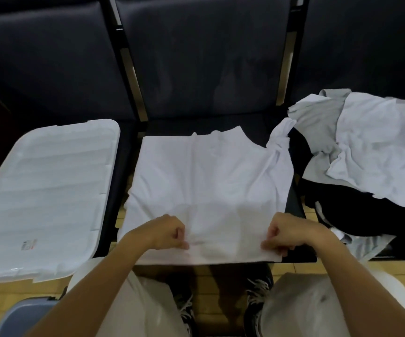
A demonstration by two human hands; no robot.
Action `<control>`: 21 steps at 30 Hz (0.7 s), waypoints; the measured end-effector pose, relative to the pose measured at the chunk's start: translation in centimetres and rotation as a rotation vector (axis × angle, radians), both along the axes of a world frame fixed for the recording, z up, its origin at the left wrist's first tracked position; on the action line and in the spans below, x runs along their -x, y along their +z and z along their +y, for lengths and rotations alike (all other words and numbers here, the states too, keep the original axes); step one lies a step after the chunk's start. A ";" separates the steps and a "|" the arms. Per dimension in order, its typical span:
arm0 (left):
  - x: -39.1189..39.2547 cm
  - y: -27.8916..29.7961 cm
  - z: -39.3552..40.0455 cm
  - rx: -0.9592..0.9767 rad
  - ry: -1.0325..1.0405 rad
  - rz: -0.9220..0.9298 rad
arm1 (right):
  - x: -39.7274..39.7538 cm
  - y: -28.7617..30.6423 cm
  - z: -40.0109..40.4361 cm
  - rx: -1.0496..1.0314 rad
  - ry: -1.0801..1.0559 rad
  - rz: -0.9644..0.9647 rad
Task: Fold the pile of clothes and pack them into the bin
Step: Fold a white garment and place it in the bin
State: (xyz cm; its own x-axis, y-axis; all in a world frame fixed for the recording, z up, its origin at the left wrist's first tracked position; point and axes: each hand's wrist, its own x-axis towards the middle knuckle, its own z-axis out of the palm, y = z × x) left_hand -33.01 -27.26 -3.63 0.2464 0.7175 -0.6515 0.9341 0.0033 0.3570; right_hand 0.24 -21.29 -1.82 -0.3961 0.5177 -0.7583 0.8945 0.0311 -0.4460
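Observation:
A white T-shirt (206,176) lies spread flat on the middle dark seat, its hem toward me and one sleeve bunched at the far right. My left hand (170,233) pinches the hem near its middle, fingers curled. My right hand (285,235) pinches the hem at the near right corner in the same way. A pile of clothes (366,152), white and grey pieces over black ones, lies on the seat to the right. On the left seat rests a white ribbed bin lid (46,190); a blue-grey bin corner (24,314) shows at the bottom left.
Dark padded seat backs (196,57) rise behind the seats, split by metal frame bars. Below are my light trousers, black laced shoes and a wooden floor (228,288).

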 end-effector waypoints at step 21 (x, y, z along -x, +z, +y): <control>-22.7 -2.6 26.2 -0.325 0.214 -0.328 | -3.8 -3.1 10.6 -0.336 -0.973 0.383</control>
State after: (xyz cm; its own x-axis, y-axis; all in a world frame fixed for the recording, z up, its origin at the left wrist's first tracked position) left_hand -10.32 -1.09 -6.18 0.2256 0.9272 -0.2990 0.7632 0.0225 0.6457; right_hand 4.04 -10.70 -4.93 0.1149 0.8935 -0.4341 0.4065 -0.4411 -0.8002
